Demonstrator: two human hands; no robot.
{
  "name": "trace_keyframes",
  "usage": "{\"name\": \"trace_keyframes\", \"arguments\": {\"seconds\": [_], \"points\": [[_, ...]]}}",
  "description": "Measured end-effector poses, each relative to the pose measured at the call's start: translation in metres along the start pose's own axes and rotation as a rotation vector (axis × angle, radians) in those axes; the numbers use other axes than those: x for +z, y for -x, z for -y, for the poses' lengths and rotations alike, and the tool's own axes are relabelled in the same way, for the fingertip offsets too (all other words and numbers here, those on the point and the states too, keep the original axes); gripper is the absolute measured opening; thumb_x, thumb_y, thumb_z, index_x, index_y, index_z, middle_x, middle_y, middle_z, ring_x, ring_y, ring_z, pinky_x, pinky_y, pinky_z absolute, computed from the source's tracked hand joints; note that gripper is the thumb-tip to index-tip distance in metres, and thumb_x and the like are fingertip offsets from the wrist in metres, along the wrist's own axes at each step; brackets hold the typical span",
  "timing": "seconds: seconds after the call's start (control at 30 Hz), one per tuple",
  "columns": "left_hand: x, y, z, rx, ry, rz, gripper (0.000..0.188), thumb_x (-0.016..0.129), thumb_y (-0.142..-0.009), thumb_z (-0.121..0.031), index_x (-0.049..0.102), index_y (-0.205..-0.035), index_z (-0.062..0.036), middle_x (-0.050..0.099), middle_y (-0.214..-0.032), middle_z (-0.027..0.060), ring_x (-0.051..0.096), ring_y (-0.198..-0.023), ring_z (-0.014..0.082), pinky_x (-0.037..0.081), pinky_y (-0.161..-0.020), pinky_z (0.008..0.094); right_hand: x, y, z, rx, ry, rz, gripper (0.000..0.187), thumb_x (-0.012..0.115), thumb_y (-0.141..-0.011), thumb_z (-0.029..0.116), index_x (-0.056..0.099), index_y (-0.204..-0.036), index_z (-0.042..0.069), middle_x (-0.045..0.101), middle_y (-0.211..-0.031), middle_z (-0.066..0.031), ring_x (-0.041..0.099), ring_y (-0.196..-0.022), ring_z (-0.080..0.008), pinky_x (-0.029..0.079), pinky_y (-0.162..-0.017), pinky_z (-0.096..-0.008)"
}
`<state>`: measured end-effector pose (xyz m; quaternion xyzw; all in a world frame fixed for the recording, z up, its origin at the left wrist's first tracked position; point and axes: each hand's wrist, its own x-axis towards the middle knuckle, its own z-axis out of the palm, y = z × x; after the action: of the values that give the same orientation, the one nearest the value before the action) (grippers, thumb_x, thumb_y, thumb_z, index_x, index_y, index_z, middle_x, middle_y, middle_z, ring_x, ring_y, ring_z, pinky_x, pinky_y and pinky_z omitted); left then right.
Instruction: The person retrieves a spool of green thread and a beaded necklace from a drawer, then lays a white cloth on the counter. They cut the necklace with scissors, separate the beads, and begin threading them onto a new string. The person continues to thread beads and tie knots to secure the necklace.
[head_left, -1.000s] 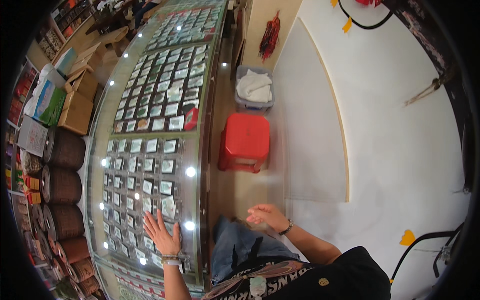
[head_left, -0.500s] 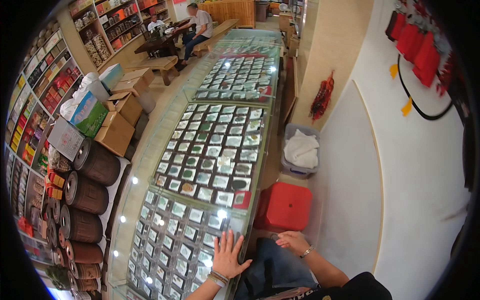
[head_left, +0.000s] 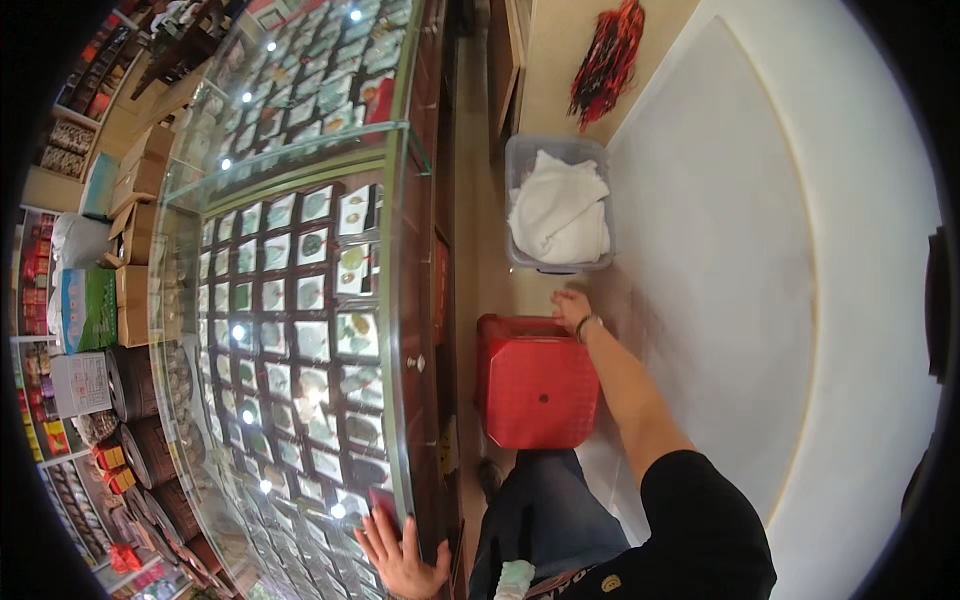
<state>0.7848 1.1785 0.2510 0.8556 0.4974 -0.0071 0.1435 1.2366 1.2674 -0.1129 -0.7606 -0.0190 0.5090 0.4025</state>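
My left hand (head_left: 402,558) lies spread on the glass top of the display counter (head_left: 405,440), at its near right edge. Beneath the glass are rows of small dark boxes with white liners, each holding a green or pale stone piece (head_left: 312,342); a red card is beside my fingertips. My right arm stretches out over the floor, and my right hand (head_left: 572,310) is just by the far right edge of a red plastic stool (head_left: 540,395). Its fingers are loosely apart with nothing visible in them. Whether it touches the stool, I cannot tell.
Beyond the stool stands a grey plastic bin (head_left: 515,240) with white cloth (head_left: 560,210) in it. Red and black strung cords (head_left: 608,62) hang on the wall. Cardboard boxes (head_left: 133,305), dark drums (head_left: 150,450) and stocked shelves line the left. A white wall (head_left: 720,260) bounds the right.
My view has swung down and to the right. My right hand has left my lap and reached forward past the stool. My left hand still rests on the counter, now at its edge.
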Motion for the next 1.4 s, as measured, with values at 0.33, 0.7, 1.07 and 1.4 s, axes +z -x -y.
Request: {"name": "trace_keyframes", "arguments": {"seconds": [0.33,0.7,1.07,1.4], "points": [[0.023,0.035,0.024,0.037,-0.052,-0.042,0.074,0.068,-0.084,-0.042,0.038,-0.144,-0.0130,0.029,-0.149,0.0309,0.026,-0.137,0.0539,0.020,-0.106,0.0728,0.045,-0.175,0.023,-0.131,0.072,-0.031,0.071,0.078,-0.076,0.032,0.052,-0.138,0.007,0.063,-0.113,-0.0083,0.061,-0.092,-0.0187,0.054,-0.063,-0.0315],[0.018,0.024,0.020,0.031,-0.013,-0.041,0.063,0.069,-0.082,-0.031,0.044,-0.139,-0.0198,0.035,-0.146,0.0310,0.033,-0.131,0.0560,0.024,-0.104,0.0719,0.008,-0.139,0.062,-0.230,-0.120,-0.045,0.076,0.072,-0.080,0.038,0.046,-0.140,-0.002,0.036,-0.153,-0.0153,0.033,-0.141,-0.0254,0.025,-0.115,-0.0357],[-0.015,0.003,0.008,-0.059,0.112,0.000,0.066,0.068,-0.077,-0.043,0.051,-0.139,-0.0252,0.038,-0.150,0.0175,0.033,-0.138,0.0396,0.020,-0.112,0.0591,-0.079,0.250,0.202,-0.937,0.215,0.389,0.051,0.067,-0.085,0.019,0.057,-0.131,0.000,0.047,-0.140,-0.0135,0.039,-0.133,-0.0239,0.026,-0.113,-0.0374],[-0.026,0.066,0.023,-0.158,1.234,-0.623,0.090,0.074,-0.082,-0.012,0.020,-0.154,-0.0156,0.047,-0.143,0.0122,0.057,-0.117,0.0221,0.048,-0.096,0.0359,0.049,0.543,0.166,-1.382,0.058,0.718,0.039,0.068,-0.073,-0.010,0.062,-0.112,-0.008,0.057,-0.116,-0.0145,0.055,-0.106,-0.0209,0.043,-0.094,-0.0315]]}}
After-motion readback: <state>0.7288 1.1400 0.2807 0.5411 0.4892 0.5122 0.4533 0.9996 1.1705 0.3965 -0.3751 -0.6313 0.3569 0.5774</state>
